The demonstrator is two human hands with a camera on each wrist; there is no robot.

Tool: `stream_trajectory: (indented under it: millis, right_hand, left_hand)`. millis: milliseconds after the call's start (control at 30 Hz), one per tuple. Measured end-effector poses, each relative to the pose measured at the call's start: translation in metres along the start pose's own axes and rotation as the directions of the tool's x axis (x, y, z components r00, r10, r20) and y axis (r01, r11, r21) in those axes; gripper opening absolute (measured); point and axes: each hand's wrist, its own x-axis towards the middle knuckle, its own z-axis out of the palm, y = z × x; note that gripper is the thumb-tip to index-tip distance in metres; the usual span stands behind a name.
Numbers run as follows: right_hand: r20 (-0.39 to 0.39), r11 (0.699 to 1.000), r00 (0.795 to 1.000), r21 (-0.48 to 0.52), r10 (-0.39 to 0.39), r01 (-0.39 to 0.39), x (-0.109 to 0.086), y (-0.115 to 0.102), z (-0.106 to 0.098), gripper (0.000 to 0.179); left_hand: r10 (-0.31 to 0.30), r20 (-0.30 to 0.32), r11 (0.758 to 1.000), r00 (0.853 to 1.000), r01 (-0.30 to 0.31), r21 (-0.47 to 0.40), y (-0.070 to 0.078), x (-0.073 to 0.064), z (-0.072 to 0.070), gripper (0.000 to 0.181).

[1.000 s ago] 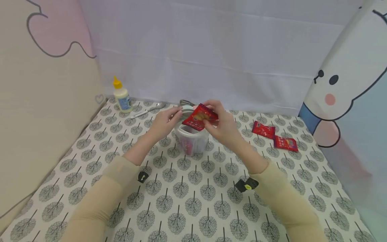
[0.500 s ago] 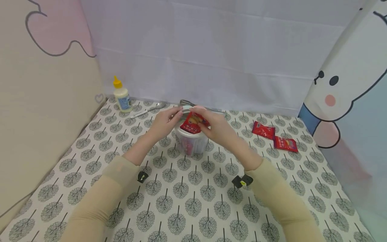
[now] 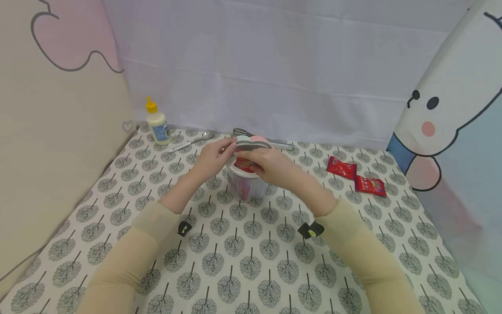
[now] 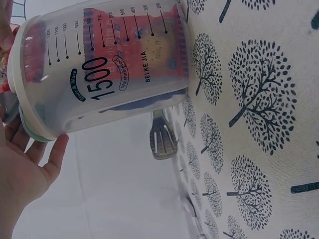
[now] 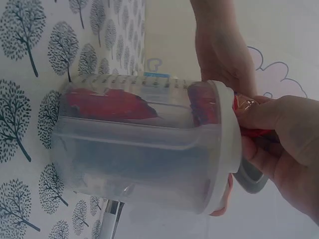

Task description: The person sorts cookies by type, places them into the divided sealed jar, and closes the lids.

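A clear plastic storage canister (image 3: 257,188) with a white rim stands on the table; the left wrist view shows its printed scale and "1500". Its hinged lid (image 3: 251,141), pale green and pink, is up at the back. My left hand (image 3: 211,160) holds the lid and rim at the left side. Between right thumb and fingers, my right hand (image 3: 274,167) pinches a red snack packet (image 3: 243,164) partly down in the canister's mouth. Another red packet (image 4: 102,42) lies inside, seen through the wall. The right hand hides part of the opening.
Two red snack packets (image 3: 342,168) lie at the right. A yellow-capped glue bottle (image 3: 159,126) stands back left, near a spoon (image 3: 192,141). Behind the canister lies a slotted turner (image 4: 163,139). A tree-print cloth (image 3: 235,261) covers the table.
My right hand has moved left and down over the canister, taking the red packet from above the mouth into it. The left hand has stayed in place.
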Motion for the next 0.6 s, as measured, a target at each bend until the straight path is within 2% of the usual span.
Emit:
stream_trajectory:
  millis: [133, 233, 333, 467, 600]
  right_hand:
    - [0.017, 0.994, 0.996, 0.071, 0.083, -0.084, 0.000, 0.000, 0.010, 0.046]
    - [-0.031, 0.969, 0.986, 0.192, 0.164, -0.155, -0.001, 0.002, 0.010, 0.045]
    - [-0.091, 0.949, 0.971, 0.247, 0.222, -0.194, -0.002, 0.000, 0.007, 0.031]
    - [-0.160, 0.954, 0.960, 0.229, 0.231, -0.192, -0.002, -0.001, 0.008, 0.015]
    - [-0.140, 0.957, 0.957, 0.182, 0.253, -0.227, -0.001, -0.002, 0.014, 0.011]
  left_hand:
    - [0.019, -0.010, 1.000, 1.000, -0.019, -0.005, -0.002, 0.000, 0.001, 0.045]
    - [0.027, -0.018, 1.000, 0.999, -0.027, -0.012, -0.003, 0.000, 0.001, 0.042]
    - [0.031, -0.025, 0.999, 0.999, -0.031, -0.017, -0.003, 0.001, 0.001, 0.040]
    - [0.028, -0.027, 1.000, 0.999, -0.028, -0.011, -0.003, 0.001, 0.002, 0.040]
    - [0.023, -0.023, 1.000, 0.999, -0.023, -0.005, -0.003, 0.001, 0.002, 0.043]
